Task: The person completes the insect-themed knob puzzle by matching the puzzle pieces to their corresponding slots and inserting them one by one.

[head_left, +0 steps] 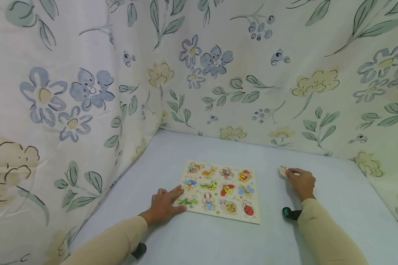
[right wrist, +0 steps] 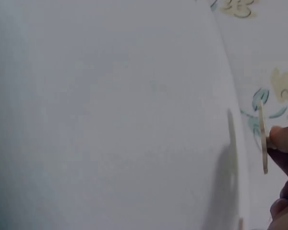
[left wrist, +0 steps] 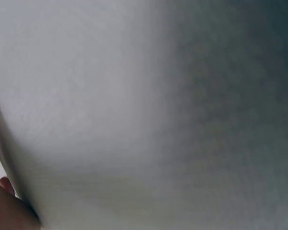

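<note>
A pegged wooden puzzle board (head_left: 198,179) with colourful insect pictures lies flat on the table. My left hand (head_left: 164,205) rests at its left edge, fingers spread, the fingertips and thumb touching the board beside the green grasshopper piece (head_left: 187,201). In the left wrist view only a bit of that hand (left wrist: 9,206) shows at the lower left corner. Off to the right of the board, my right hand (head_left: 302,182) pinches a small flat puzzle piece (head_left: 283,170). The right wrist view shows this piece (right wrist: 263,139) edge-on, thin and wooden, held from its back side by thumb and finger.
The pale table (head_left: 219,243) runs back to a floral cloth (head_left: 238,92) that hangs behind and along both sides. Dark wrist-worn devices sit under the left sleeve (head_left: 112,239) and beside the right sleeve (head_left: 325,232).
</note>
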`<state>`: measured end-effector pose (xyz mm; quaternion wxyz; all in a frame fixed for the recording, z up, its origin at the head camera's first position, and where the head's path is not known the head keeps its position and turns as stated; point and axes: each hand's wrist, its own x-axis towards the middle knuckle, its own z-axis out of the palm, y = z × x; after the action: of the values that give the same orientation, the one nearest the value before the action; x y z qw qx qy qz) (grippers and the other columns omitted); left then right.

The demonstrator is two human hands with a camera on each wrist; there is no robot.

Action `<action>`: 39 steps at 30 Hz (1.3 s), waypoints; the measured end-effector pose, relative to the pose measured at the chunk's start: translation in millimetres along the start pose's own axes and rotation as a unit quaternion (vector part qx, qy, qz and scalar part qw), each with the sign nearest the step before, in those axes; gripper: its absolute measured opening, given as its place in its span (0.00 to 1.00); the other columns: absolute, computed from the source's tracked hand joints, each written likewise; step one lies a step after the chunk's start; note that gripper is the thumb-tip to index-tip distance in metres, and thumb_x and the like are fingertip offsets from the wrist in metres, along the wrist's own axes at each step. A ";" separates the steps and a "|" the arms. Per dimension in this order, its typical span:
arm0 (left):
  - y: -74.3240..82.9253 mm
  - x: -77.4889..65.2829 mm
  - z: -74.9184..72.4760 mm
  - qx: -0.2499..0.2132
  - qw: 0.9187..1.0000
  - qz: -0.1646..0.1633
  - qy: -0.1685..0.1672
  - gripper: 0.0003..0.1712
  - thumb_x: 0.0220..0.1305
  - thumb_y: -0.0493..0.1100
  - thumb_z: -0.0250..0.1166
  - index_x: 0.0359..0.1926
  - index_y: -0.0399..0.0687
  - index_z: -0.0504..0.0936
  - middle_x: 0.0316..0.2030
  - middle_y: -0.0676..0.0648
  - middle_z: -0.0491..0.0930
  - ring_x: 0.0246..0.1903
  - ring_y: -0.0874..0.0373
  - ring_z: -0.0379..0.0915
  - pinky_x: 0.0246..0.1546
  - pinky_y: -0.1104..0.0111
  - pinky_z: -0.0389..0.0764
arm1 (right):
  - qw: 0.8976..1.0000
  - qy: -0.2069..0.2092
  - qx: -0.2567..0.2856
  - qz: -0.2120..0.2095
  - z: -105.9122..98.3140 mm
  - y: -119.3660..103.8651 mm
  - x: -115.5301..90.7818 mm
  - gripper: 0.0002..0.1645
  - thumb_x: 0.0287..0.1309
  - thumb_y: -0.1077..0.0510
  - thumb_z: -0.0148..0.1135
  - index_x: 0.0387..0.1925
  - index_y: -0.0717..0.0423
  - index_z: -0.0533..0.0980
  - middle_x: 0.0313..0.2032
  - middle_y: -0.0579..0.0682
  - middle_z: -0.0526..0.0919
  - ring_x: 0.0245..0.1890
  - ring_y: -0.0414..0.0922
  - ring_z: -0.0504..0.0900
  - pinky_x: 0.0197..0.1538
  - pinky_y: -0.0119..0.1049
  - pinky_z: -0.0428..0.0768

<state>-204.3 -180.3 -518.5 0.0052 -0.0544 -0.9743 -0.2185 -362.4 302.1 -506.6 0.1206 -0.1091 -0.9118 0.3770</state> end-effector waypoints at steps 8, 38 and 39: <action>1.9 0.1 -1.8 -0.007 1.000 0.001 0.003 0.42 0.43 0.70 0.57 0.60 0.63 0.64 0.61 0.63 0.54 0.38 0.56 0.52 0.34 0.62 0.52 | 0.998 0.057 0.019 -0.020 2.2 -14.1 -10.0 0.25 0.46 0.38 0.58 0.38 0.51 0.80 0.37 0.58 0.76 0.36 0.53 0.66 0.27 0.42 0.61; 1.8 -1.6 -1.9 -0.004 1.000 0.002 -0.002 0.42 0.43 0.71 0.56 0.60 0.63 0.64 0.61 0.63 0.55 0.40 0.55 0.53 0.35 0.61 0.54 | 0.953 0.102 0.097 -0.270 59.9 -24.3 -74.6 0.08 0.43 0.46 0.65 0.30 0.35 0.80 0.32 0.34 0.79 0.35 0.40 0.69 0.35 0.40 0.63; 1.7 -1.7 -1.6 -0.002 1.000 0.001 -0.003 0.42 0.43 0.71 0.56 0.60 0.63 0.63 0.61 0.63 0.54 0.41 0.55 0.53 0.36 0.61 0.54 | 0.951 0.101 0.099 -0.274 61.5 -26.8 -78.9 0.07 0.43 0.46 0.65 0.30 0.34 0.80 0.32 0.33 0.79 0.35 0.39 0.69 0.36 0.40 0.63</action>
<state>-202.5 -179.7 -516.4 0.0021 -0.0567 -0.9737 -0.2207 -309.2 220.0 -540.5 0.3204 0.1196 -0.8480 0.4050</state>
